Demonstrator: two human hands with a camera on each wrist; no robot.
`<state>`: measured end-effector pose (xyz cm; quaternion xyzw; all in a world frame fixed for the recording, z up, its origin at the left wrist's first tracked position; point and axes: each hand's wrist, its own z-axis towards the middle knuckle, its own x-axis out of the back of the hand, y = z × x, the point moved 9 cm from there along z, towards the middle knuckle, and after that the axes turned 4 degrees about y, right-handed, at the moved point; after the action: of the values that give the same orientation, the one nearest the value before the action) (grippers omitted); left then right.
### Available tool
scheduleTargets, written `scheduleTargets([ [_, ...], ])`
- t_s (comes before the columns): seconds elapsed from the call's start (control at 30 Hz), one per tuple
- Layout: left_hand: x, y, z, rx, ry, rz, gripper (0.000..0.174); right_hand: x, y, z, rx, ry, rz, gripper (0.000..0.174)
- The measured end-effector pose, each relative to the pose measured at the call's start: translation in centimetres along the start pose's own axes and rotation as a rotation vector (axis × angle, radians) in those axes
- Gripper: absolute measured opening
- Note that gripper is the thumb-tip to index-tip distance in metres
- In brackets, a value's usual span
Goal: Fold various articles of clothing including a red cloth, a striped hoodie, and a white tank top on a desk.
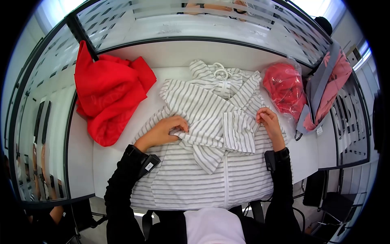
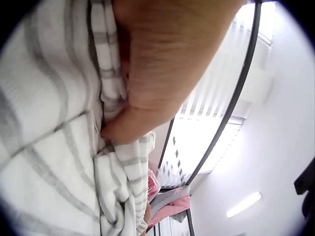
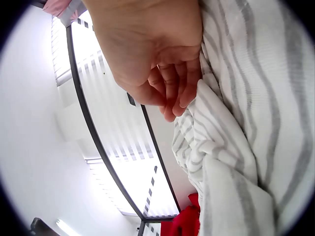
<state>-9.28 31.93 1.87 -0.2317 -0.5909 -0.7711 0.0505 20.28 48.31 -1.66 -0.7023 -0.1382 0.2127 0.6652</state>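
Observation:
A white hoodie with grey stripes [image 1: 183,183] lies spread on the table, its zip running down the front and its hood [image 1: 203,71] with white cords at the far side. Both sleeves are folded across the chest, one cuff end [image 1: 239,132] lying right of the middle. On the left, my left hand [image 1: 164,129] pinches a fold of the sleeve [image 2: 110,54] between thumb and fingers. My right hand [image 1: 271,124] hovers at the hoodie's right side, fingers loosely curled and holding nothing; in the right wrist view the fingertips [image 3: 170,115] are right beside the striped cloth.
Red cloth [image 1: 113,93] is heaped at the left against the partition. A clear bag with a red item [image 1: 284,87] sits at the back right, beside a pink and grey bag [image 1: 325,89]. Glass partitions [image 1: 203,24] surround the white table [image 1: 109,162].

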Motion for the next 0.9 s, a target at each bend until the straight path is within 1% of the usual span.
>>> scheduleTargets([
  [0.33, -0.01, -0.25, -0.03, 0.011, 0.000, 0.023, 0.030, -0.15, -0.09, 0.00, 0.001, -0.012, 0.006, 0.010],
  [0.67, 0.03, -0.09, -0.03, -0.023, 0.009, 0.010, 0.030, -0.31, -0.27, -0.10, -0.006, 0.011, -0.035, 0.010],
  [0.9, -0.01, -0.27, -0.07, -0.003, 0.013, 0.011, 0.030, -0.55, -0.44, -0.18, -0.002, -0.005, -0.024, 0.010],
])
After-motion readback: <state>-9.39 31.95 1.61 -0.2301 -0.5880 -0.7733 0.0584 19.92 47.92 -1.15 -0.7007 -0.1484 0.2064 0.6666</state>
